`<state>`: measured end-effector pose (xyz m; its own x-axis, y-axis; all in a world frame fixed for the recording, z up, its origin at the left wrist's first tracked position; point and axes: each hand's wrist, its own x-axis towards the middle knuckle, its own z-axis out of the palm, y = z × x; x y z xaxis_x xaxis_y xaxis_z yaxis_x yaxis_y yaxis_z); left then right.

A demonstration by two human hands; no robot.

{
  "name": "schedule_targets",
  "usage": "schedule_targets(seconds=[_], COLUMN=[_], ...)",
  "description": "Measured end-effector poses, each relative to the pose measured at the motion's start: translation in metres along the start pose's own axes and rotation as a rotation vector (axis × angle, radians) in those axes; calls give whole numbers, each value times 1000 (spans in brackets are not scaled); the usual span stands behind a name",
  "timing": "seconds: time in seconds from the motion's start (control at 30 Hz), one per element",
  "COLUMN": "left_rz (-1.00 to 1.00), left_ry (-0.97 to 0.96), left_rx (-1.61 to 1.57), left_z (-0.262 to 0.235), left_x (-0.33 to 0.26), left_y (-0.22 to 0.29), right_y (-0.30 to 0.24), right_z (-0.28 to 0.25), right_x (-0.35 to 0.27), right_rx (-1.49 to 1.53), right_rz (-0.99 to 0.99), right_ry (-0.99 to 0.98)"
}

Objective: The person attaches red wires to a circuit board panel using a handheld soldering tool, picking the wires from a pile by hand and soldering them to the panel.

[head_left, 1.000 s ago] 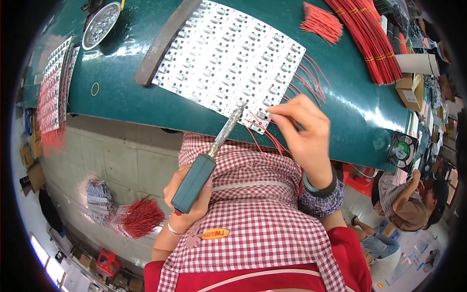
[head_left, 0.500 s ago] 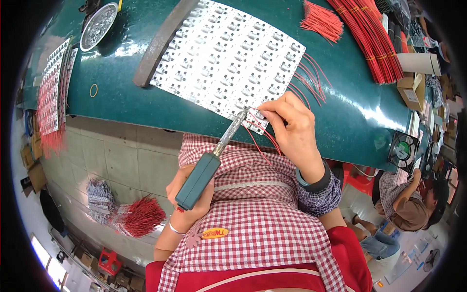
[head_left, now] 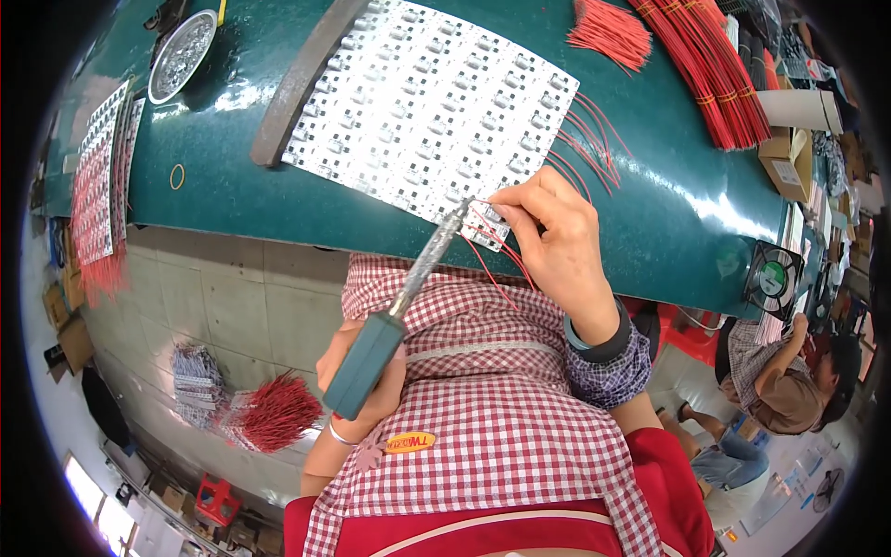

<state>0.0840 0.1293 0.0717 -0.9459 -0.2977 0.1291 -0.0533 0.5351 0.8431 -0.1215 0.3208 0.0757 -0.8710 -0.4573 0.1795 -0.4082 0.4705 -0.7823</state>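
Observation:
My left hand [head_left: 376, 381] is closed around the dark green handle of a soldering iron [head_left: 367, 357]. The iron's tip rests at the near right corner of a white circuit board panel [head_left: 408, 102] covered in rows of small parts. Thumb and forefinger of my right hand [head_left: 560, 237] pinch a thin red wire [head_left: 480, 223] right beside the tip. The wire's end is too small to make out. More red wires [head_left: 594, 148] stick out from the panel's right edge.
A dark metal bar [head_left: 297, 93] lies along the panel's left edge. Farther left are a metal bowl [head_left: 184, 56], a rubber band [head_left: 177, 176] and stacked wired panels [head_left: 97, 186]. Bundles of red wire [head_left: 701, 79] lie back right, a small fan [head_left: 772, 277] at right. A co-worker [head_left: 789, 381] sits beyond.
The soldering iron's handle has dropped slightly down and left, with its tip still near the panel's corner. My right hand keeps its pinch with hardly any movement.

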Motion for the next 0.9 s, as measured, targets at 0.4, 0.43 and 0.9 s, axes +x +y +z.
schedule_targets(seconds=[0.4, 0.43, 0.9], left_rz=[-509, -580, -543], left_ry=[189, 180, 163], left_rx=[-706, -824, -980], left_z=[3, 2, 10], left_x=[11, 20, 68], left_y=[16, 21, 36], right_y=[-7, -7, 109], right_z=[-11, -16, -78], right_x=[4, 6, 137], right_rx=[-12, -2, -530], right_rz=[-22, -38, -315], right_ry=[-37, -64, 278])
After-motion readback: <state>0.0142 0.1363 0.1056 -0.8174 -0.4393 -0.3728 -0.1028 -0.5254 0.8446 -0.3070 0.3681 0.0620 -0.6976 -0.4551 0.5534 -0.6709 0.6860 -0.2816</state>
